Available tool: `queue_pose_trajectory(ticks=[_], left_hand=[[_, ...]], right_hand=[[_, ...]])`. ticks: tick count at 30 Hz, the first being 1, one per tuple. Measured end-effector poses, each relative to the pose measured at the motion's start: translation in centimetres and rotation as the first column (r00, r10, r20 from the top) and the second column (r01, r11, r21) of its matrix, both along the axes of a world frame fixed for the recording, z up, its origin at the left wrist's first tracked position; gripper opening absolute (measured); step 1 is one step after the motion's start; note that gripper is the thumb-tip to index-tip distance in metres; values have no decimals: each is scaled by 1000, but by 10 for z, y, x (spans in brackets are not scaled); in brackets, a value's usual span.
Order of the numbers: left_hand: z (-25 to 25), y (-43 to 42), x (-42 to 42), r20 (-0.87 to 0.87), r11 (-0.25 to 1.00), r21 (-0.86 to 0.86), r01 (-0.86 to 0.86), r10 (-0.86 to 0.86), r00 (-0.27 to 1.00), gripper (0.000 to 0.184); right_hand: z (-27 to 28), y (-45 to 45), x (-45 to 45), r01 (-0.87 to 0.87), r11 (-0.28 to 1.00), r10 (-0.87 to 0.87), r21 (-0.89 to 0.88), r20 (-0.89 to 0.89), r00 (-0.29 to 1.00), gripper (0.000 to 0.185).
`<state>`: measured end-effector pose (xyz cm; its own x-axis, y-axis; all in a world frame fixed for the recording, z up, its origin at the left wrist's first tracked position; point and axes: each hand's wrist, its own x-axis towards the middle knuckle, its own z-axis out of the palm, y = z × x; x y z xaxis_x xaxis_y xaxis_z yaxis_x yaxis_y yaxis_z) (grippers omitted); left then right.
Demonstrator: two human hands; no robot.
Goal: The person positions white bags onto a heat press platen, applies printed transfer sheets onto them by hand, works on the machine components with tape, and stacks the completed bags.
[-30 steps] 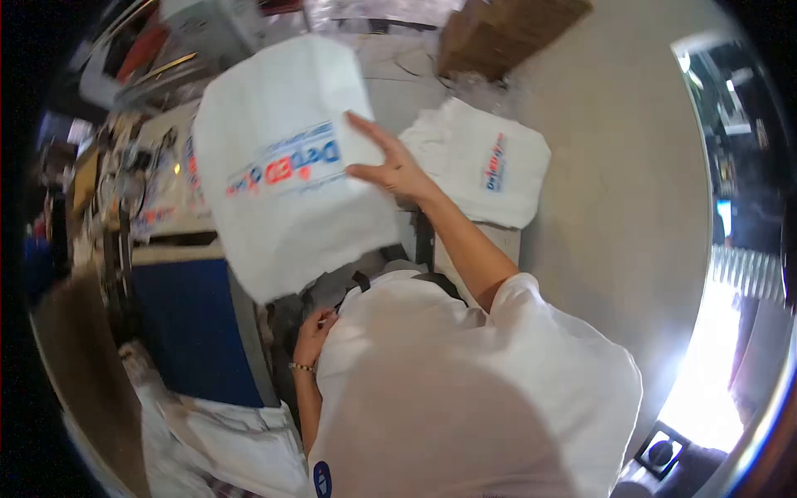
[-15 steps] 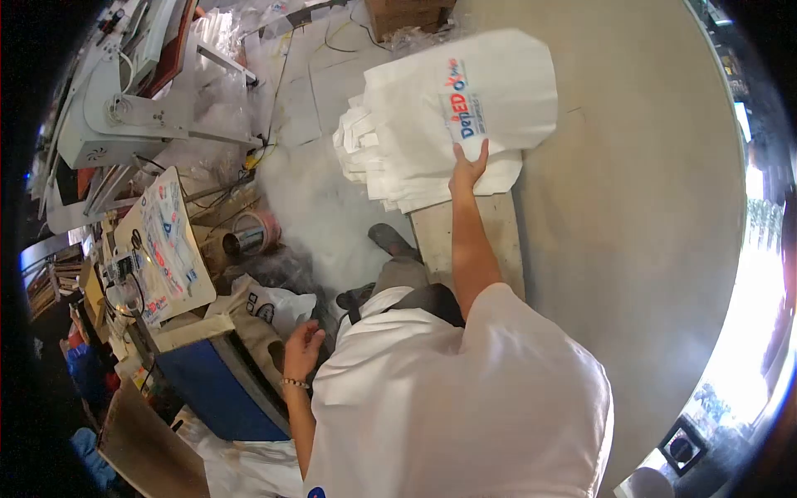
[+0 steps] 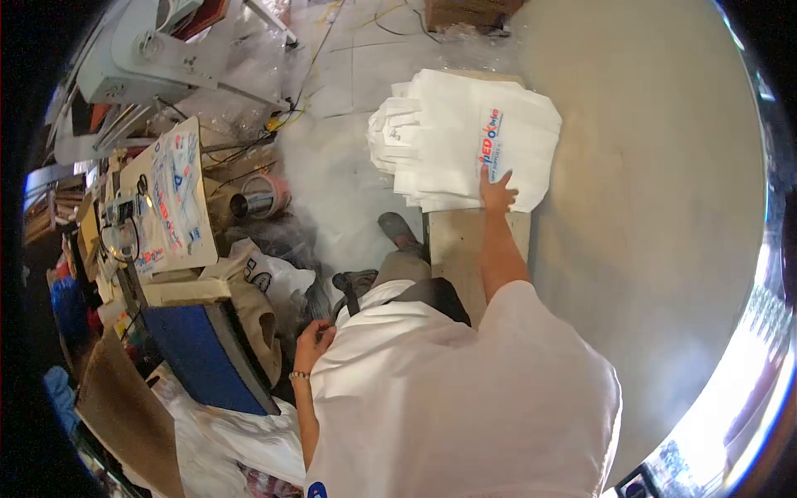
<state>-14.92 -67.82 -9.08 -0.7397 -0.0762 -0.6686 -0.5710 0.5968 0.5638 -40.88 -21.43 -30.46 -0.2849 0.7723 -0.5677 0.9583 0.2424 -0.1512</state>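
Observation:
A stack of white printed bags (image 3: pixel 452 141) lies on a bench (image 3: pixel 465 257), with red and blue lettering on the top one. My right hand (image 3: pixel 500 194) rests on the lower edge of that top bag, beside the lettering, its fingers spread. Close to my waist, my left hand (image 3: pixel 314 342) has its fingers curled, and what it holds, if anything, is hidden. A bracelet circles the left wrist.
At the left are a printing board (image 3: pixel 170 199) with printed sheets, a blue padded panel (image 3: pixel 199 353) and a white machine frame (image 3: pixel 166 62). White bags (image 3: pixel 232 432) lie low at the left. A cardboard box (image 3: pixel 469 12) stands at the back.
The bag that my right hand carried from the left now lies flat on the stack. My right hand has opened on it. The view has turned toward the bench.

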Motion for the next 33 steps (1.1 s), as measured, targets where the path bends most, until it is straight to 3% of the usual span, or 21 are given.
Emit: queue_pose_trajectory(ticks=[2,3,5,7,9,11,13,15,17,19,21,23,24,25,26,27,28,31,33], left_hand=[[0,-1,3,-14,997,-37,69,-70,997,35],[-1,-1,7,-10,998,-45,49,-49,999,35],[-2,-2,11,10,1000,-12,25,-24,1000,38],[9,0,11,14,1000,-27,-8,9,1000,39],[27,4,12,6,998,-47,-52,52,999,39],[48,4,18,11,964,-82,-251,253,967,39],[47,-7,42,-51,936,-111,-334,330,943,38],[47,-15,64,-109,900,-137,-413,401,910,38],[47,-17,73,1,908,-163,-387,392,920,39],[49,-13,71,-47,898,-190,-396,395,917,41],[40,-18,66,5,943,-55,-329,330,944,42],[57,-16,44,-8,944,-76,-322,323,947,41],[69,-20,35,17,950,-94,-298,301,953,40],[77,-28,32,-28,944,-99,-316,315,949,40],[84,-37,32,-140,935,-39,-353,345,928,40],[93,-45,34,-243,924,25,-380,375,895,39],[105,-60,39,-336,911,33,-411,397,854,38],[173,-103,67,-518,750,-11,-661,561,646,33],[186,-145,111,-713,611,-60,-789,527,462,26]], right_hand=[[13,-2,-24,-209,976,190,-54,-245,951,111],[-4,-4,-36,-228,972,207,-63,-243,948,111],[-42,-17,-68,-540,839,486,70,-541,686,114],[-53,-24,-85,-614,788,509,-45,-515,690,118],[-59,-21,-95,-767,641,734,-25,-270,623,116],[-66,-14,-102,-794,607,772,44,-272,575,115],[-57,-14,-103,-746,661,720,85,-355,597,112],[-42,-32,-94,-670,664,748,333,-327,578,96],[-29,-58,-82,-618,577,816,533,-407,410,79],[25,-113,-67,-675,522,850,521,-383,362,62],[46,-168,-59,-723,413,869,554,-476,132,54],[32,-227,-53,-910,343,581,231,-814,12,48],[43,-262,-41,-959,237,538,155,-843,-4,38],[74,-295,-32,-992,41,500,116,-862,-80,34],[94,-329,-24,-978,-151,432,145,-880,-197,29],[115,-361,-15,-899,-229,248,373,-871,-425,20],[141,-394,-7,-848,-286,165,446,-849,-503,18],[211,-477,23,-699,-332,-93,633,-760,-644,18],[257,-520,41,-633,-502,-92,590,-764,-639,20]])
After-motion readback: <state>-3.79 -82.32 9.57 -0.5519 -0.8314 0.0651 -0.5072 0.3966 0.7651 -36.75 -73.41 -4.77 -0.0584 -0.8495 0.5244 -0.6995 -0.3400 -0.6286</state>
